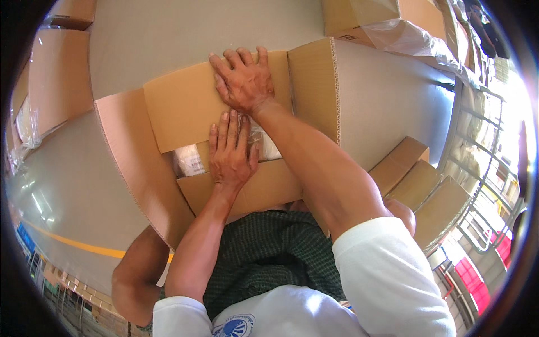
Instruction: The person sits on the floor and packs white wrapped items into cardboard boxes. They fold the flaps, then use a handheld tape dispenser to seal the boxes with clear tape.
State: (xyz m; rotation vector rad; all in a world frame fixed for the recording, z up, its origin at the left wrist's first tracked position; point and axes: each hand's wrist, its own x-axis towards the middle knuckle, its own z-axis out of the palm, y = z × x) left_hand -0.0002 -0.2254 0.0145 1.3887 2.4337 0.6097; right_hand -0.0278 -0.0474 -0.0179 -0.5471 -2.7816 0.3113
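Note:
A cardboard box (252, 185) stands between my knees, its near flap folded inward. The far flap (181, 113) also lies folded in over the contents, while the left side flap (134, 164) and right side flap (313, 80) spread outward. My right hand (246, 82) presses palm down on the far flap, fingers apart toward its outer edge. Just below it, my left hand (230, 147) lies flat across the gap between the flaps, its fingertips on the far flap. Through that gap show clear-plastic-wrapped white packs (191, 162), one bearing a printed label. Their lower parts are hidden.
Cardboard boxes with clear plastic wrap (63, 80) stand on the left, and another wrapped carton (366, 21) sits at top right. Several brown cartons (421, 181) lie near my right knee, beside a metal-framed rack (484, 126). A yellow line (80, 245) crosses the grey floor (189, 29).

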